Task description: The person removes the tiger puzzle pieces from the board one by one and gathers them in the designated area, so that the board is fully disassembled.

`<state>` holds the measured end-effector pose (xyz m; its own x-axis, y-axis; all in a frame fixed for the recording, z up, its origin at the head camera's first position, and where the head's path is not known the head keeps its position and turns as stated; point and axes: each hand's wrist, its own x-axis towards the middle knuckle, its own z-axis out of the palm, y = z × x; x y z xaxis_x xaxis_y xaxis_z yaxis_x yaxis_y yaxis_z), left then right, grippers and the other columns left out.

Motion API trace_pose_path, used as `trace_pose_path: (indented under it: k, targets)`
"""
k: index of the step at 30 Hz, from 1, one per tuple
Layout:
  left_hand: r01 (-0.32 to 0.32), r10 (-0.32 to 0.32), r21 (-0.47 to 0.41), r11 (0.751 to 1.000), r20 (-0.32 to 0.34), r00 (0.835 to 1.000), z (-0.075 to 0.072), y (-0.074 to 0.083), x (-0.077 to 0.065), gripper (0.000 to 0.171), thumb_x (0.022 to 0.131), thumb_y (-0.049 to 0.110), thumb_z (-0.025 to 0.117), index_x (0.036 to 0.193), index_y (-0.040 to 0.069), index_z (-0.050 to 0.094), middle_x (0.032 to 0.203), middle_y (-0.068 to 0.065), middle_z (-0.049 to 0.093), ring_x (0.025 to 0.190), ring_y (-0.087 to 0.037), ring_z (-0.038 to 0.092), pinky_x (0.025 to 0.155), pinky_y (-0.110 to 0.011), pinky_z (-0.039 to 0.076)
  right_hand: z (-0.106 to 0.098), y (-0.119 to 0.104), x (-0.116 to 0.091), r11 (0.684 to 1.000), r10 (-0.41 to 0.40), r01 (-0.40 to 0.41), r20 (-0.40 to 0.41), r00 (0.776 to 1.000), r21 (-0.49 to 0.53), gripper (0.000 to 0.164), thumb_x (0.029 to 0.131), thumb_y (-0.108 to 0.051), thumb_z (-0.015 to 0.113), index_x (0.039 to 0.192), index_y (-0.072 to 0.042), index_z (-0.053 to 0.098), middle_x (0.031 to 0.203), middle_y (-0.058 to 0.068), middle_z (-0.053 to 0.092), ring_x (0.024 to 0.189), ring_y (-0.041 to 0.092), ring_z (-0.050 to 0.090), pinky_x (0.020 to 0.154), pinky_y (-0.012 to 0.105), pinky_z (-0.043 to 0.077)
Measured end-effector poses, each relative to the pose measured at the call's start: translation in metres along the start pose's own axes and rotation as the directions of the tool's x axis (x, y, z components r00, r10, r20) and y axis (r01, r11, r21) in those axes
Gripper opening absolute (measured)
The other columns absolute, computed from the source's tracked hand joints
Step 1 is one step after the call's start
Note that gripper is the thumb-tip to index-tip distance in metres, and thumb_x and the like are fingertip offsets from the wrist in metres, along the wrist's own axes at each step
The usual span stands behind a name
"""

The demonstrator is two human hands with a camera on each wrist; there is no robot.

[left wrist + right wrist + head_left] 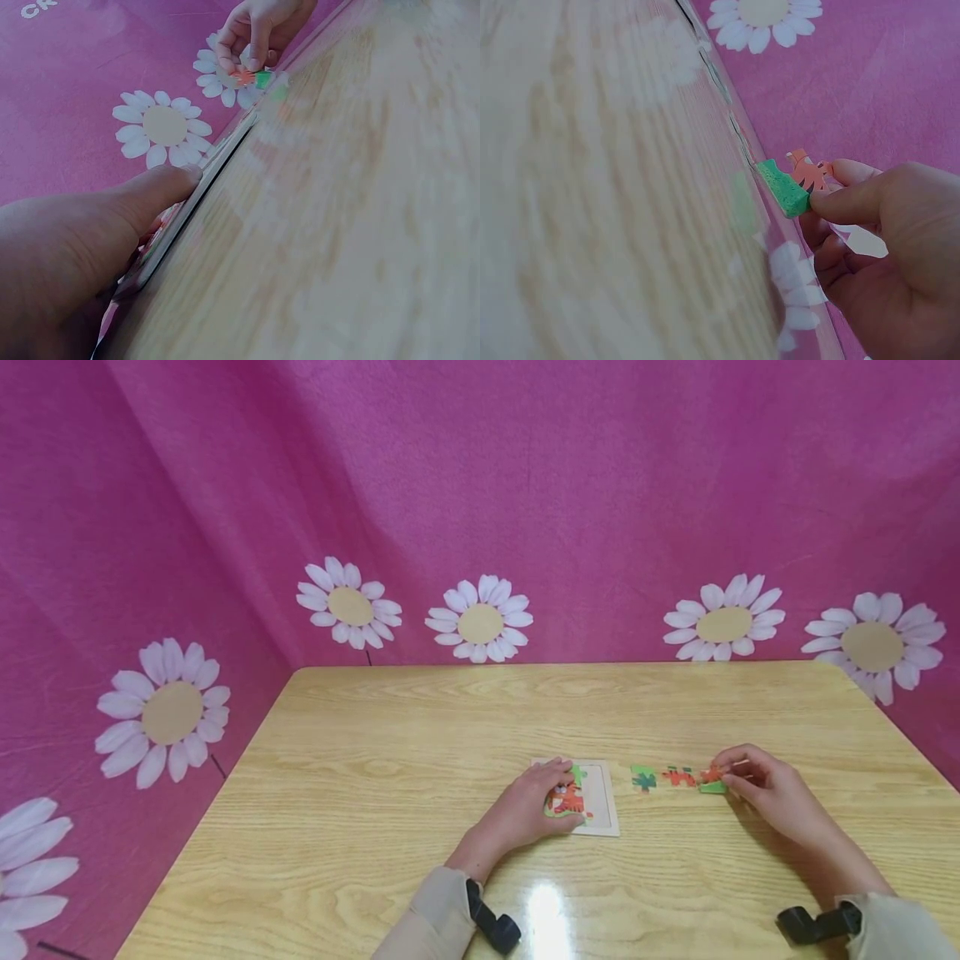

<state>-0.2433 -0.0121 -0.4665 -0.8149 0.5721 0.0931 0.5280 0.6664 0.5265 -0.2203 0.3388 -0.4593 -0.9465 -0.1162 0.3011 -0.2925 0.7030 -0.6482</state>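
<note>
My left hand (531, 802) rests on the left part of a wooden puzzle tray (602, 797), its thumb (161, 191) lying straight along the near rim. Between thumb and fingers shows a fitted orange tiger picture (564, 799) with green edges, partly covered by the hand. To the right of the tray, my right hand (768, 793) pinches an orange and green puzzle piece (784, 191) between thumb and fingertips, with its green side tilted down toward the table.
Two loose pieces lie in a row between tray and right hand: a green one (643, 778) and an orange one (678, 777). The wooden table (375, 827) meets a pink flowered cloth (585, 510) at the back and left.
</note>
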Motion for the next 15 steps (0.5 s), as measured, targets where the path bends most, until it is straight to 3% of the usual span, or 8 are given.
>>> trace_pose_path:
  k: [15]
  targets:
    - [0.008, -0.007, -0.013, 1.000, 0.003, 1.000, 0.0002, -0.0012, -0.0004, 0.059, 0.087, 0.043, 0.072, 0.136, 0.013, 0.058, 0.154, 0.005, 0.043, 0.147, -0.011, 0.033, 0.126, -0.028, 0.019, -0.0067, 0.0063, 0.0003, 0.998, 0.052, -0.052, 0.010, 0.999, -0.038, 0.015, 0.094, -0.004, 0.061, 0.109, -0.007, 0.063, 0.096, -0.026, 0.058, 0.081, -0.015, 0.052, 0.066, 0.006, 0.043]
